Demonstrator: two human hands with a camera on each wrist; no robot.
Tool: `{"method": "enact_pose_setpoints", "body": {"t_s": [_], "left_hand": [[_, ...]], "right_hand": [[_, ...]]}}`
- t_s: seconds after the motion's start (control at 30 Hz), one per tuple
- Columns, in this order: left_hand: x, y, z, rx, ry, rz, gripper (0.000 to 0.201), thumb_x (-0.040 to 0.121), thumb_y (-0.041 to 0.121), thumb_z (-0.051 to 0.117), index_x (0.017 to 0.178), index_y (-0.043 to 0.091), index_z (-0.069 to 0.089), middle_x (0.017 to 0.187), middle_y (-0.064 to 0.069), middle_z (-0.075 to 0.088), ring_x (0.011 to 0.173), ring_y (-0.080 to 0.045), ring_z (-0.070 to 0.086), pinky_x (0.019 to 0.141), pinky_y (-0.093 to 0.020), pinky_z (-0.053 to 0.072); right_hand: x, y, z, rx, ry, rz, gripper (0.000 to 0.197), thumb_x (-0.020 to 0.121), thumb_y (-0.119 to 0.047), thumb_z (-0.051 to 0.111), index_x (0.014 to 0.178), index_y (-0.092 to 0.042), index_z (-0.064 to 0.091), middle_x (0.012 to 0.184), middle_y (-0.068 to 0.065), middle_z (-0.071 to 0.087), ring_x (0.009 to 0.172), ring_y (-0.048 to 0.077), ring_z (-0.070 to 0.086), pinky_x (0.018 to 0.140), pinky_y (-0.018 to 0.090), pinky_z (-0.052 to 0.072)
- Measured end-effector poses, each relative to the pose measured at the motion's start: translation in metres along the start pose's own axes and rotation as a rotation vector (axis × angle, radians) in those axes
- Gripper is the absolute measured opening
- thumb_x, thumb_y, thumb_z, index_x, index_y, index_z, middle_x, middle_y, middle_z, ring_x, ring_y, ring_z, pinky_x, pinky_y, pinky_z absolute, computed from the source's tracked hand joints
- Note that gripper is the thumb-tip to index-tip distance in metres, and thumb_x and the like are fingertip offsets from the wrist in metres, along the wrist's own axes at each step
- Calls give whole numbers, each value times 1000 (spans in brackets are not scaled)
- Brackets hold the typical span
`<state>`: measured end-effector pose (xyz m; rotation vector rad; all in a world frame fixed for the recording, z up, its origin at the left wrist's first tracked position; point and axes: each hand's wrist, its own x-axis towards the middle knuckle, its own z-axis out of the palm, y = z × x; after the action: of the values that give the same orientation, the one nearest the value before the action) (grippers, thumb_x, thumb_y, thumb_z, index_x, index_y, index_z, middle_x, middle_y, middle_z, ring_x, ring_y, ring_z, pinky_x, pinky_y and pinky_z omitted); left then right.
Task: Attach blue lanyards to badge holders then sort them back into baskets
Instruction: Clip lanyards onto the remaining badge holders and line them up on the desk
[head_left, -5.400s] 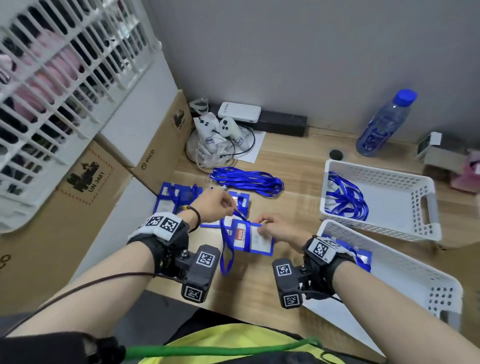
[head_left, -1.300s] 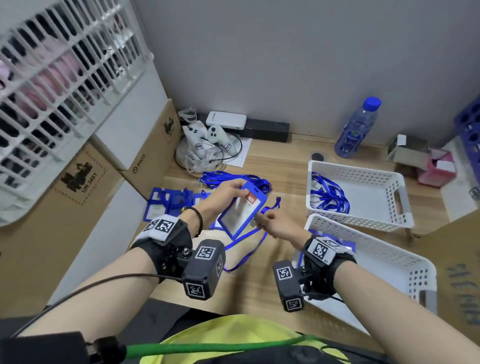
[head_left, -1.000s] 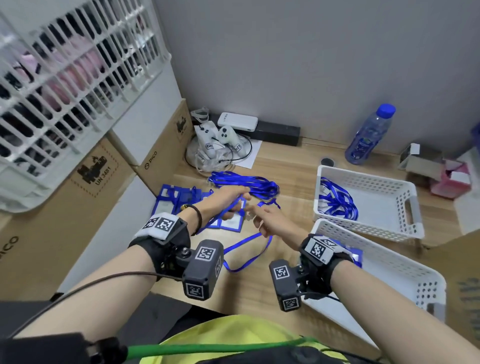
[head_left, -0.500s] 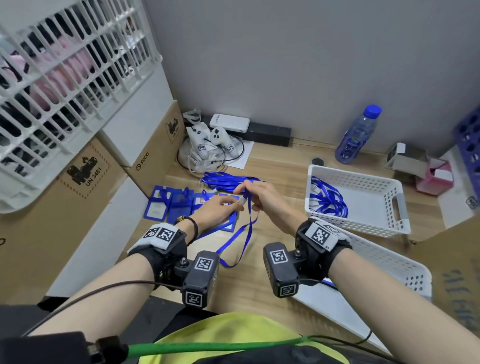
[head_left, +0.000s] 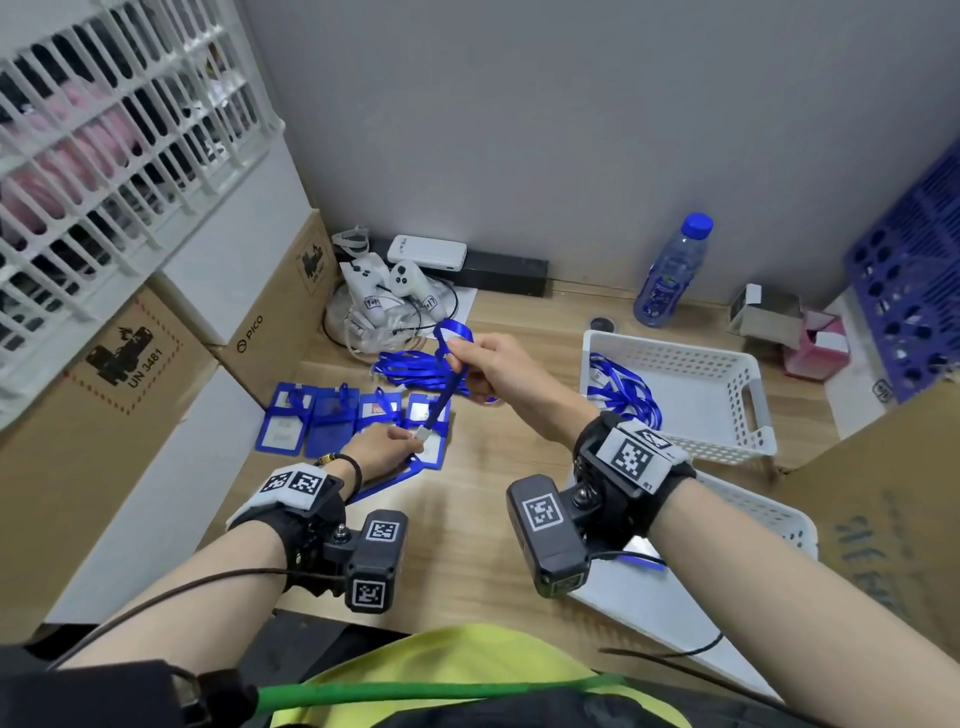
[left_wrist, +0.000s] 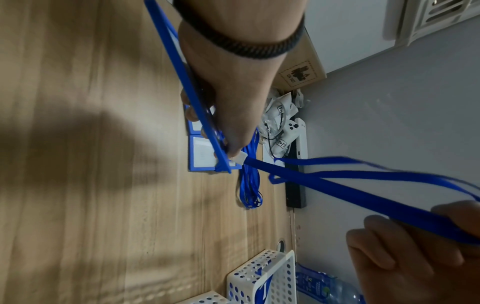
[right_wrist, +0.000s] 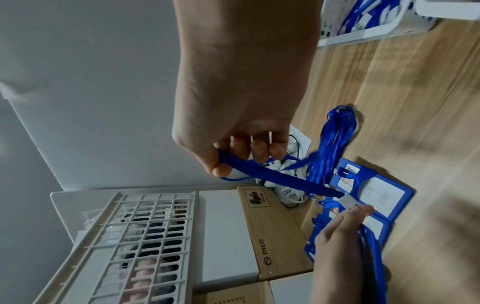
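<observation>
A blue lanyard (head_left: 440, 400) is stretched taut between my hands. My right hand (head_left: 462, 353) holds its strap (right_wrist: 275, 176) raised above the table, pinched between thumb and fingers. My left hand (head_left: 410, 441) stays low and pinches the lanyard's white clip (head_left: 423, 434), also seen as the clip (left_wrist: 240, 159), just over a row of blue badge holders (head_left: 332, 423). Another blue strap (left_wrist: 182, 67) runs under my left palm. A pile of loose lanyards (head_left: 410, 369) lies behind the holders.
A white basket (head_left: 727, 364) at the right holds lanyards (head_left: 623, 389); a second white basket (head_left: 763, 514) sits nearer, under my right forearm. Controllers (head_left: 389, 296), a water bottle (head_left: 670, 270), cardboard boxes (head_left: 270, 332) and a blue crate (head_left: 914, 291) ring the desk.
The lifted badge holder has gone back down onto the table. My right hand has since risen and drawn the lanyard strap taut, while my left hand stayed low with the clip.
</observation>
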<state>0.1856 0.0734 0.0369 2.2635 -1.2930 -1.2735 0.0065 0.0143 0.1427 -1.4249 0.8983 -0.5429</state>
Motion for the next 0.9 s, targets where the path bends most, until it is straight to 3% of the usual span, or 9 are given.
{"method": "enact_pose_setpoints", "body": {"t_s": [0.13, 0.23, 0.3, 0.4, 0.47, 0.53, 0.63, 0.8, 0.9], "left_hand": [[4, -9, -4, 3, 29, -31, 26, 91, 32, 59, 68, 21, 63, 58, 4, 59, 56, -11, 52, 61, -25, 38], [-2, -11, -6, -135, 19, -5, 13, 94, 32, 57, 104, 23, 57, 61, 1, 56, 48, -10, 48, 54, -23, 39], [-5, -7, -7, -299, -17, 19, 48, 93, 24, 59, 134, 32, 34, 65, 1, 54, 44, -6, 47, 47, -18, 39], [-4, 3, -9, -349, -26, 156, 92, 85, 25, 68, 150, 38, 4, 77, 1, 62, 67, -16, 59, 72, -27, 50], [-8, 17, -9, -377, -91, 240, 96, 87, 19, 67, 148, 43, -2, 70, 0, 60, 65, -13, 54, 70, -19, 46], [-12, 35, -7, -405, -134, 322, 80, 89, 14, 66, 143, 39, 13, 63, 6, 58, 56, -2, 50, 58, -11, 42], [-16, 57, -3, -356, -139, 400, 13, 92, 12, 63, 95, 20, 53, 56, 17, 56, 48, 7, 48, 53, -8, 38], [2, 45, 0, -205, -152, 327, 30, 98, 35, 48, 80, 16, 61, 81, -2, 65, 72, -12, 55, 78, -32, 47], [16, 27, -4, -88, -109, 235, 38, 101, 34, 41, 72, 18, 58, 71, 0, 57, 65, -13, 49, 65, -23, 38]], "right_hand": [[0, -6, 1, -7, 11, 31, 36, 100, -27, 44, 65, -20, 40, 58, -6, 28, 50, 10, 24, 50, 20, 24], [3, -8, 2, -14, 37, 66, 36, 99, -27, 43, 65, -20, 35, 59, -4, 26, 51, 11, 23, 51, 24, 23], [6, -8, 4, -13, 47, 90, 34, 99, -27, 42, 66, -20, 35, 60, -3, 26, 52, 11, 23, 51, 24, 23], [12, -8, 9, -19, 43, 123, 35, 99, -25, 42, 65, -20, 36, 58, -4, 28, 51, 13, 24, 51, 24, 24], [17, -7, 14, -9, 23, 142, 36, 99, -25, 42, 64, -20, 37, 57, -5, 26, 51, 13, 22, 49, 24, 23], [22, -6, 19, 9, -12, 158, 36, 99, -27, 42, 65, -20, 37, 54, -7, 26, 50, 13, 21, 47, 23, 22], [28, -6, 26, 88, -57, 174, 37, 99, -28, 43, 64, -20, 34, 50, -10, 24, 47, 12, 20, 47, 24, 21], [34, -6, 16, 247, 48, 221, 38, 97, -23, 41, 62, -21, 29, 56, -3, 19, 51, 15, 16, 49, 27, 18], [39, 6, 1, 306, 188, 275, 40, 99, -25, 40, 60, -22, 30, 48, -8, 21, 48, 13, 17, 51, 28, 16]]}}
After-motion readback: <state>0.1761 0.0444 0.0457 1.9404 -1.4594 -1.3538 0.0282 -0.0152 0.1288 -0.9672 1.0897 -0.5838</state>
